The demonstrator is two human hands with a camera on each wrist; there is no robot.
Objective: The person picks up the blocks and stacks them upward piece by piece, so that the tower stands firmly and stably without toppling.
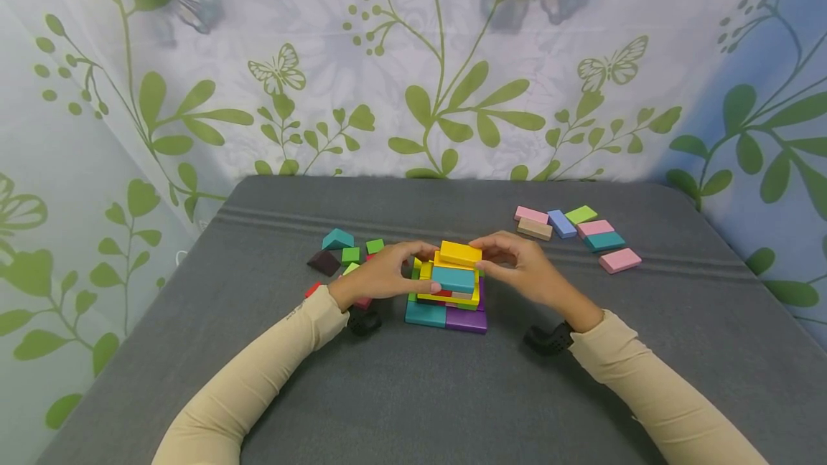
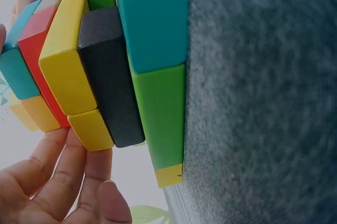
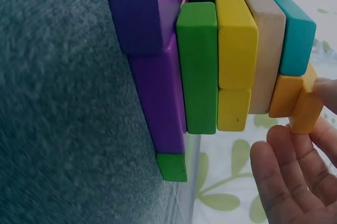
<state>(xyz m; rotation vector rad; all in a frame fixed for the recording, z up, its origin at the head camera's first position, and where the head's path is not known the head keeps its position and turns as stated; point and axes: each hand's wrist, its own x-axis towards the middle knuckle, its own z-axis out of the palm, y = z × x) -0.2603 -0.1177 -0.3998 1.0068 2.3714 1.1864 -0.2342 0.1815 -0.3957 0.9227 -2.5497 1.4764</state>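
A stack of coloured blocks [image 1: 446, 293] stands mid-table on a teal and a purple base block. A yellow block [image 1: 460, 252] lies on top. My left hand [image 1: 385, 273] curls round the stack's upper left side, index tip at the yellow block's left end and thumb beside a teal block [image 1: 454, 278]. My right hand [image 1: 520, 268] pinches the yellow block's right end. In the left wrist view the stack [image 2: 105, 71] fills the frame and my fingers [image 2: 63, 176] lie by its top layers. In the right wrist view a fingertip [image 3: 327, 91] touches the top yellow block [image 3: 301, 104].
Loose blocks [image 1: 340, 250] in teal, green, dark and red lie left of the stack, partly behind my left hand. Several flat blocks [image 1: 571, 229] in pink, blue, green and teal lie at the right rear. The grey cloth table [image 1: 413, 393] ends at a leaf-print curtain [image 1: 413, 56].
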